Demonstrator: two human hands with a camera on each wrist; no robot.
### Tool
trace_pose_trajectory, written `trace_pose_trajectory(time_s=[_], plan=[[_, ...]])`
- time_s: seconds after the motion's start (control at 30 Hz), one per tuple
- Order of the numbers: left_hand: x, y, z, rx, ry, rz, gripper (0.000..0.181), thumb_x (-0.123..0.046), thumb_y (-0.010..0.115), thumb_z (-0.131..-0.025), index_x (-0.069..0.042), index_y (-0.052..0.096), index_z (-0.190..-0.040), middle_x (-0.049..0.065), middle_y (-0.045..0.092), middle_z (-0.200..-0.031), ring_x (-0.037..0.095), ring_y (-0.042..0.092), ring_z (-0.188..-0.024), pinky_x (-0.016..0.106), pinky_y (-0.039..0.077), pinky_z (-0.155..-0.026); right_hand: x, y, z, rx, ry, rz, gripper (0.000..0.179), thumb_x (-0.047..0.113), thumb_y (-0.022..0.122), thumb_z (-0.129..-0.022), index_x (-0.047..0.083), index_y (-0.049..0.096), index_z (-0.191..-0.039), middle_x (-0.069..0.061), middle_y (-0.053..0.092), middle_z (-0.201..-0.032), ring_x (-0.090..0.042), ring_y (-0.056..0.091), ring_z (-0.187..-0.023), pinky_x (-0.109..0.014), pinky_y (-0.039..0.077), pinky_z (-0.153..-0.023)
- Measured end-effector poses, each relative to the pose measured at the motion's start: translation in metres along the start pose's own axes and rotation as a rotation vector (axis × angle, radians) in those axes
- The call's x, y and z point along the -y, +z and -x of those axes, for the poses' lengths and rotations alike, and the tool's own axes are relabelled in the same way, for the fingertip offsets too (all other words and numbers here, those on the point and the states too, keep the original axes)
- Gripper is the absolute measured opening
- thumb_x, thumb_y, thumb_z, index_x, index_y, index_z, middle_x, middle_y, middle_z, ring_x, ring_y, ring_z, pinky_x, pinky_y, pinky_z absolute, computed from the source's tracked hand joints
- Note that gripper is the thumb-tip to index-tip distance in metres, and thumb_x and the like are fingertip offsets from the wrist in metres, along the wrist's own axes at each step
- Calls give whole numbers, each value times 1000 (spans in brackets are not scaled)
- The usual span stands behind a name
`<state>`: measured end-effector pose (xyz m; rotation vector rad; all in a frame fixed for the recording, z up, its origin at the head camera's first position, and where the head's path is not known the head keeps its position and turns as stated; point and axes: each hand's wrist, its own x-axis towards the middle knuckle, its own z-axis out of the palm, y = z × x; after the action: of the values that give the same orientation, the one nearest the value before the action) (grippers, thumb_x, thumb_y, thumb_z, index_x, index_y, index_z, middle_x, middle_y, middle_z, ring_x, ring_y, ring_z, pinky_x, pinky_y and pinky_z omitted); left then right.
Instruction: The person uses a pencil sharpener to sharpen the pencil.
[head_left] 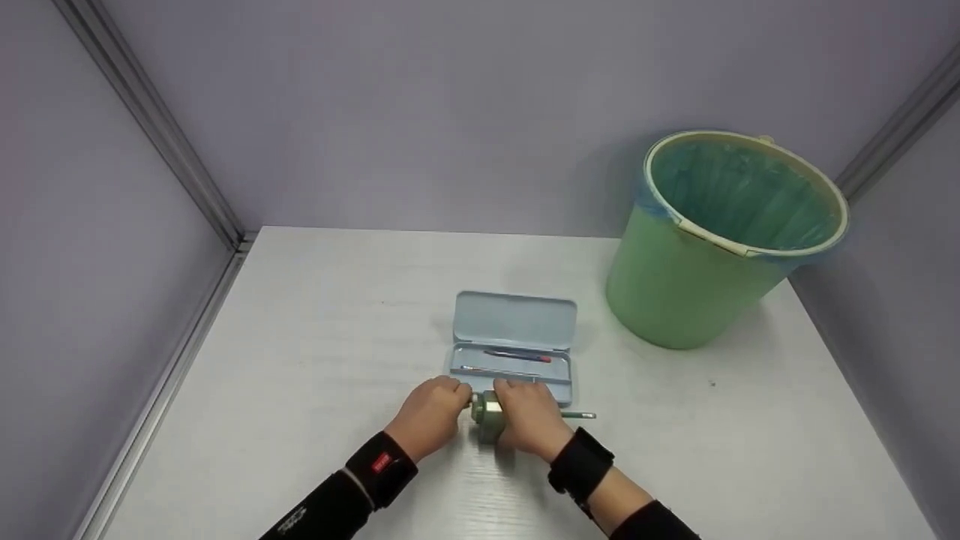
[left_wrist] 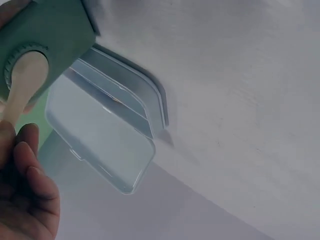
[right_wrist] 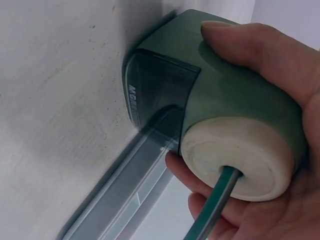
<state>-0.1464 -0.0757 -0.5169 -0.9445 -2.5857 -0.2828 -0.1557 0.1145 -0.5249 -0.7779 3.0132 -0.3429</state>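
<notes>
My right hand (head_left: 531,417) grips a green crank pencil sharpener (right_wrist: 220,95) standing on the white table, thumb over its top. A green-and-grey pencil (right_wrist: 212,205) sticks out of the round cream front of the sharpener. On the opposite side, my left hand (head_left: 433,414) pinches the end of the cream crank handle (left_wrist: 28,80). Just behind both hands lies an open light-blue pencil case (head_left: 516,319), its lid folded back. Inside it are a dark pencil with a red end (head_left: 517,355) and a thin slender stick (head_left: 499,371).
A green bin (head_left: 675,285) with a liner stands at the back right of the white table (head_left: 337,315). Pale walls (head_left: 420,112) enclose the table at the back and sides. A small speck (head_left: 712,383) lies right of the hands.
</notes>
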Motion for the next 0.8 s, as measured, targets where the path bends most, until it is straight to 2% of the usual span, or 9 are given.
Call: trace_pose_trajectory(time_s=[0.2, 0.3, 0.4, 0.57, 0.67, 0.8], plan=[[-11, 1, 21, 15, 37, 46, 14, -9, 74, -81, -9, 60, -78, 1, 65, -69, 12, 59, -62, 26, 47, -58, -1, 2, 0, -13, 4, 0, 49, 19, 89, -54, 11, 56, -89, -5, 67, -81, -25, 62, -71, -39, 46, -65], [-14, 8, 30, 63, 35, 94, 13, -7, 72, -81, -9, 60, -77, 2, 65, -68, 13, 59, -61, 26, 46, -57, -1, 2, -1, -1, 11, 0, 51, 19, 90, -54, 10, 56, -90, -6, 67, -82, -25, 63, -72, -40, 47, -66], [-14, 16, 35, 138, -13, 140, 12, 0, 69, -79, -8, 61, -76, 2, 65, -68, 14, 60, -61, 27, 46, -56, 0, 3, -1, 1, 8, 5, 51, 19, 90, -54, 11, 55, -90, -6, 67, -82, -26, 64, -74, -41, 48, -68], [-6, 32, 29, 260, -130, 221, 12, -1, 69, -79, -9, 63, -73, 3, 65, -66, 18, 61, -60, 31, 48, -57, 0, 2, -1, -13, -12, 9, 50, 19, 89, -54, 11, 55, -89, -5, 67, -82, -26, 65, -75, -42, 49, -68], [1, 42, 22, 288, -167, 246, 15, -2, 69, -79, -10, 61, -70, 3, 65, -66, 18, 61, -61, 32, 48, -58, 0, 2, 0, -7, -15, 21, 48, 17, 88, -56, 11, 55, -90, -6, 67, -84, -27, 66, -79, -43, 50, -71], [11, 49, 9, 286, -190, 235, 16, 1, 65, -79, -10, 60, -69, 4, 66, -68, 18, 61, -63, 33, 49, -60, 0, 1, 0, 2, -10, 29, 44, 15, 86, -59, 11, 56, -90, -6, 68, -87, -27, 67, -83, -44, 50, -75]])
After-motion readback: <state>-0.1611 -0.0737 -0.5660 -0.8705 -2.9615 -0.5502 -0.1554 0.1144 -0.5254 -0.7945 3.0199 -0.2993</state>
